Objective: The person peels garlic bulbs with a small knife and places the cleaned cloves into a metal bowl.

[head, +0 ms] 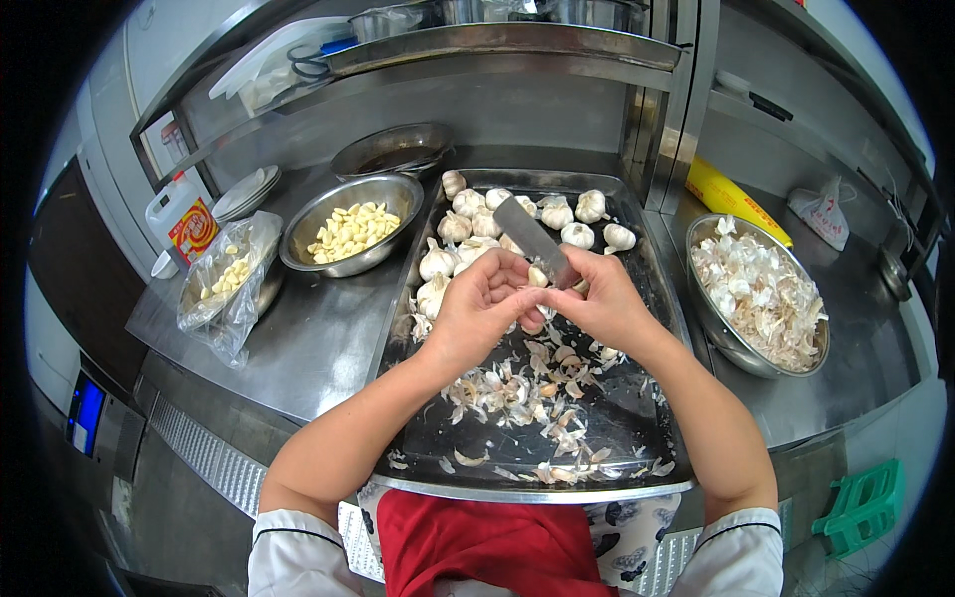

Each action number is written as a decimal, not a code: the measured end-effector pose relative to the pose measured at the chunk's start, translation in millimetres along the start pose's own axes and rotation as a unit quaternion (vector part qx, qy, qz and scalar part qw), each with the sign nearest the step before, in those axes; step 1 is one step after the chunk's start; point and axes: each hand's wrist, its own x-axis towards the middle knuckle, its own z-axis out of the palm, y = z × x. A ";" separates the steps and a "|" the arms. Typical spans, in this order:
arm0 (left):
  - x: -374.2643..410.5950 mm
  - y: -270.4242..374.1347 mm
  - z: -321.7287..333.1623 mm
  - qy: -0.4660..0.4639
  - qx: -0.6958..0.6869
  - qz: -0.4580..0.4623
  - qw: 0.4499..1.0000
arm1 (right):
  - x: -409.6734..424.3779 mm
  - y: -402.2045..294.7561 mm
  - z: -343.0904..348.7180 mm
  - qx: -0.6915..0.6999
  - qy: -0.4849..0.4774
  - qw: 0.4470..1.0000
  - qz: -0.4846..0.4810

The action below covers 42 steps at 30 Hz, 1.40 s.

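Observation:
Both my hands meet above the middle of a dark metal tray (634, 448). In my right hand (604, 298) is a knife with a broad flat blade (531, 235), which points up and to the left. My left hand (485, 306) has its fingers curled around a garlic clove (537, 277), close to the blade. Whole garlic bulbs (437, 261) fill the far and left part of the tray. Loose garlic skins (507, 392) lie scattered below my hands. Peeled cloves (354, 231) sit in a steel bowl (298, 257) to the left of the tray.
A steel bowl of skins (753, 291) stands at the right, before a yellow roll (735, 198). Farther left are a bagged bowl with cloves (231, 280), a plastic jug (179, 216) and stacked plates (246, 194). A metal shelf (507, 41) crosses above the tray's far end.

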 end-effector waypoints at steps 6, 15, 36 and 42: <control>2.3 -1.9 -4.6 -0.010 -0.001 -0.030 1.000 | -0.4 3.2 0.5 -0.019 -0.017 1.000 -0.007; 4.4 0.0 -6.8 0.005 0.036 -0.017 0.999 | 2.7 11.0 -5.0 -0.025 0.025 0.999 -0.041; 0.8 1.2 -6.6 -0.012 0.000 -0.023 1.000 | -1.3 -5.6 -6.9 0.015 -0.017 0.999 -0.033; 1.6 0.4 -5.8 -0.024 -0.055 -0.039 0.997 | -0.4 -0.6 -8.2 -0.027 -0.016 0.997 -0.065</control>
